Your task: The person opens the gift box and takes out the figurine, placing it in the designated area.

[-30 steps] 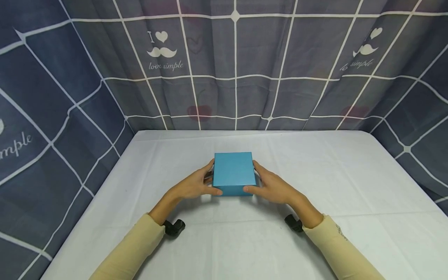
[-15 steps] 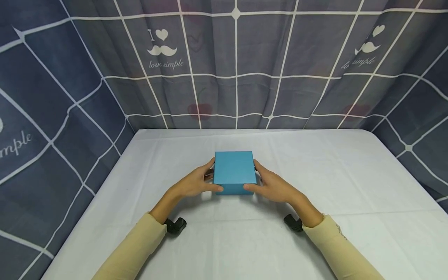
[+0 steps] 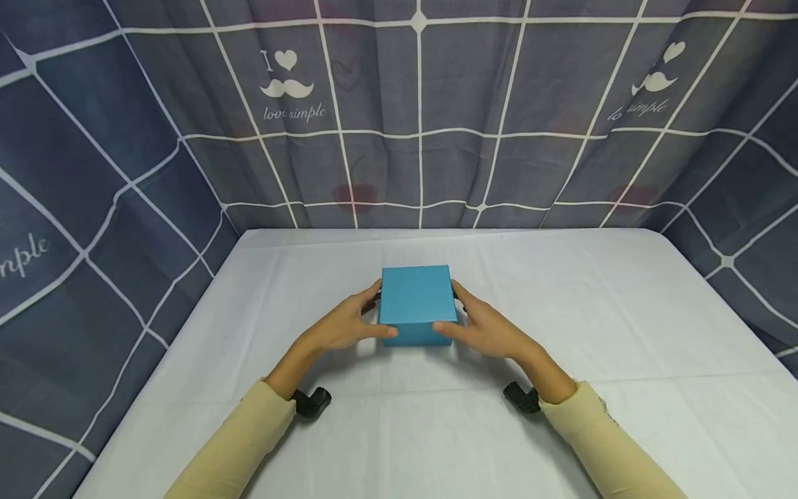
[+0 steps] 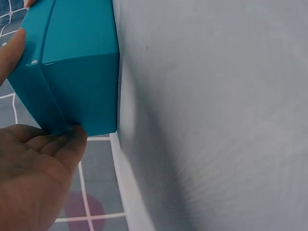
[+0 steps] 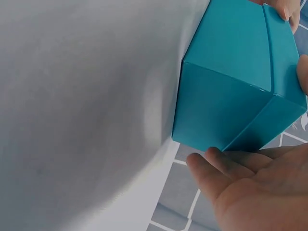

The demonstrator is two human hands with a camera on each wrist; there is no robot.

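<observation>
A closed blue box stands on the white-covered table between my two hands. From the left, my left hand holds it with the thumb on the near face and the fingers at the far side. My right hand mirrors this grip on the right side. A seam marks off the lid in the left wrist view. The same lid shows in the right wrist view, with fingertips near the seam. Whether the lid has risen at all, I cannot tell. The box's contents are hidden.
The white tablecloth spreads around the box. A dark checked curtain hangs behind the table and along both sides. A black wrist camera sits by the left sleeve, and another black camera by the right.
Both hands keep their places on the box. The whole head view has shifted by a few pixels, and some left fingers behind the box look slightly rearranged.
</observation>
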